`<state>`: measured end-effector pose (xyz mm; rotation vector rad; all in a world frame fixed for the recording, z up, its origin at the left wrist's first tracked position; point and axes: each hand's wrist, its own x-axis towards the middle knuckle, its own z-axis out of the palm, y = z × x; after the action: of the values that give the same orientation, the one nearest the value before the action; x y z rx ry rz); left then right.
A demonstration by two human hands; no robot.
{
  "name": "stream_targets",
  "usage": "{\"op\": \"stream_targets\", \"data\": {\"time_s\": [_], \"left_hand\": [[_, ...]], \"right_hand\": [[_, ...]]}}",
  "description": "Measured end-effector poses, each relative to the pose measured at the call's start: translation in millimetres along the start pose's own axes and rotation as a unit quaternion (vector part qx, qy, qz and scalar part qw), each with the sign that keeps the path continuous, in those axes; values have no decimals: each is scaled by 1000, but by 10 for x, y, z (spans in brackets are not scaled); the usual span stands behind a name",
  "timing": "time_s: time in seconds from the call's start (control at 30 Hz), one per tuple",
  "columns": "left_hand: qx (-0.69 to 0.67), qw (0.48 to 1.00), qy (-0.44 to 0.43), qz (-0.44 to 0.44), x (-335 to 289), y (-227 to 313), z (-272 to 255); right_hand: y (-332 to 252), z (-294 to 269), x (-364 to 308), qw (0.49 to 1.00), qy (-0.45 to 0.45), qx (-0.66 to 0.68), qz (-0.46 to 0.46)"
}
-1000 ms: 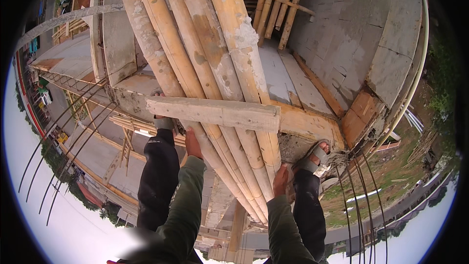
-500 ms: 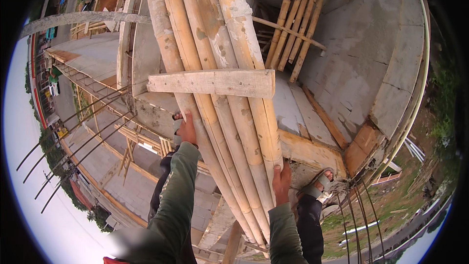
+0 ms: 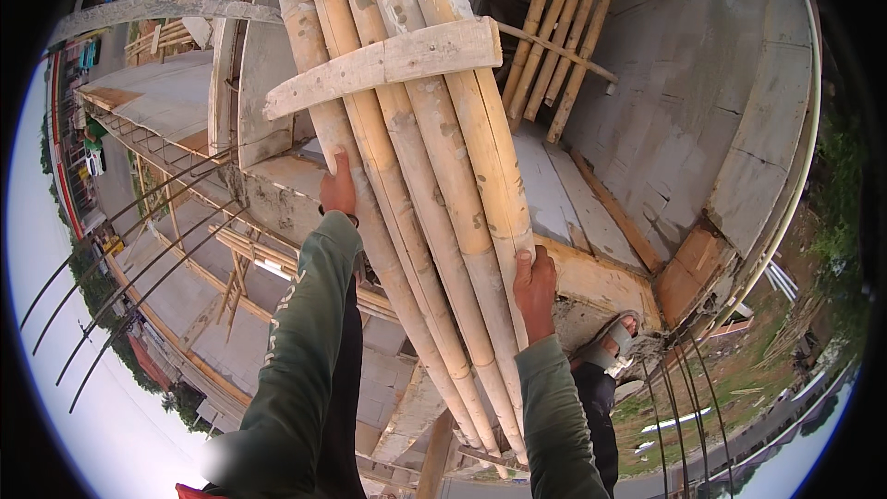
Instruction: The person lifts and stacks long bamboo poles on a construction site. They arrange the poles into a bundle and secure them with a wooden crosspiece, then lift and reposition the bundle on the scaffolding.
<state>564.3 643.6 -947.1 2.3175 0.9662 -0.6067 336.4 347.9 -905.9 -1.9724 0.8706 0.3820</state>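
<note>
A panel of several long bamboo poles, stained with dried cement, runs from the top of the view down between my arms. Across its upper part lies a nailed wooden crosspiece, slightly slanted. My left hand grips the outermost pole on the left edge, thumb on top and the other fingers mostly hidden. On the right edge, lower down, my right hand is closed round the outer pole, its thumb lying along the top. Both hands are below the crosspiece and apart from it.
My sandalled right foot stands on a concrete ledge. Bare rebar rods jut out at left, and more rods at lower right. A deep walled opening holds another bamboo panel. Grassy ground lies far below.
The bamboo panel has slid away from me, its crosspiece now higher in view and more slanted. Both hands have moved forward with it, still gripping its edges.
</note>
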Motion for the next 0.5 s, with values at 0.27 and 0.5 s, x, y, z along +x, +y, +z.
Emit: {"op": "stream_targets", "data": {"time_s": [0.27,0.5], "left_hand": [[93,994,33,36,-179,9,26],[279,925,160,203,-714,-302,100]], "right_hand": [[-44,91,198,997,-17,-78,18],[184,-287,53,989,-37,-122,-79]]}}
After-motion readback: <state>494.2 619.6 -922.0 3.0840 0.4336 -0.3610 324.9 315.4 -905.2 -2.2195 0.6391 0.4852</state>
